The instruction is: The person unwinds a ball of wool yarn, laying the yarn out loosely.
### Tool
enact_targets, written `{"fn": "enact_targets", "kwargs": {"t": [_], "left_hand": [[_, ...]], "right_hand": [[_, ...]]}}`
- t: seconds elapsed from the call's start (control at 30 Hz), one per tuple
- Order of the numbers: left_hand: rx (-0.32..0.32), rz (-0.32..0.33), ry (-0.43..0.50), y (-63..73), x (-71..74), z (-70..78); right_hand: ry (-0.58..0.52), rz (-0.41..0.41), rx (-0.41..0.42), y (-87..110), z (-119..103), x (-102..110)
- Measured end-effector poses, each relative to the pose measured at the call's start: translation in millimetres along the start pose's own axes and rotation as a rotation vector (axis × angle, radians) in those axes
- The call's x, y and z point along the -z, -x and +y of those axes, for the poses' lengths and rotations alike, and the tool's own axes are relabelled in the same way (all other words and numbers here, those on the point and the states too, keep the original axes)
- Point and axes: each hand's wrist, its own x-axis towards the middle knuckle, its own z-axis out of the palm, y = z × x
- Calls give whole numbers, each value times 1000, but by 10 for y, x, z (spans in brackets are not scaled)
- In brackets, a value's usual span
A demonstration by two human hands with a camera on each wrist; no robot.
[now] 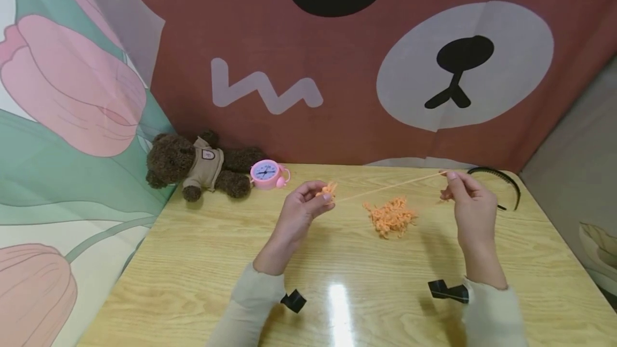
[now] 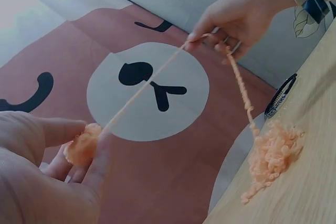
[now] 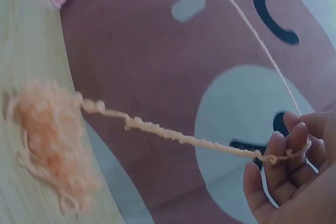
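Observation:
In my left hand (image 1: 301, 210) I pinch a small wad of orange yarn (image 2: 84, 145) between thumb and fingers. A thin, taut strand (image 1: 392, 185) of the same yarn runs from it to my right hand (image 1: 474, 202). There the thumb and forefinger pinch the strand, seen close in the right wrist view. From the right fingers a crinkly length (image 3: 184, 139) of yarn slants down to a loose, curly orange yarn pile (image 1: 391, 217) on the table. The pile lies between the two hands, below the strand.
The wooden table (image 1: 193, 277) meets a bear-print cloth (image 1: 347, 95) at the back. A brown teddy bear (image 1: 207, 162) lies at the back left beside a pink alarm clock (image 1: 268, 174). A black headband (image 1: 506, 178) rests at the back right, behind the right hand.

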Motion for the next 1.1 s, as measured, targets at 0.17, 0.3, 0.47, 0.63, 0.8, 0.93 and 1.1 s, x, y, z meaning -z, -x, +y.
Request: {"fn": "enact_targets", "kwargs": {"t": [0.17,0.3,0.47,0.63,0.8,0.93,1.1], "left_hand": [[-39,57,82,-24,27,15],[-49,59,100,-31,48,29],[-44,68,105,-36,65,55],[-73,136,115,-52,90,79],[-90,180,138,-56,108,93],[-84,167,142,-52,101,95],[-65,119,119,-40,75,78]], "right_hand": [[-120,91,-23,-118,54,189],[-125,155,-21,-177,91,319],[-136,267,-85,-245,123,451],[-124,344,-162,-306,153,585],[-133,382,-190,-341,193,674],[67,313,-202,-357,236,671],[525,32,-129,-317,274,565]]}}
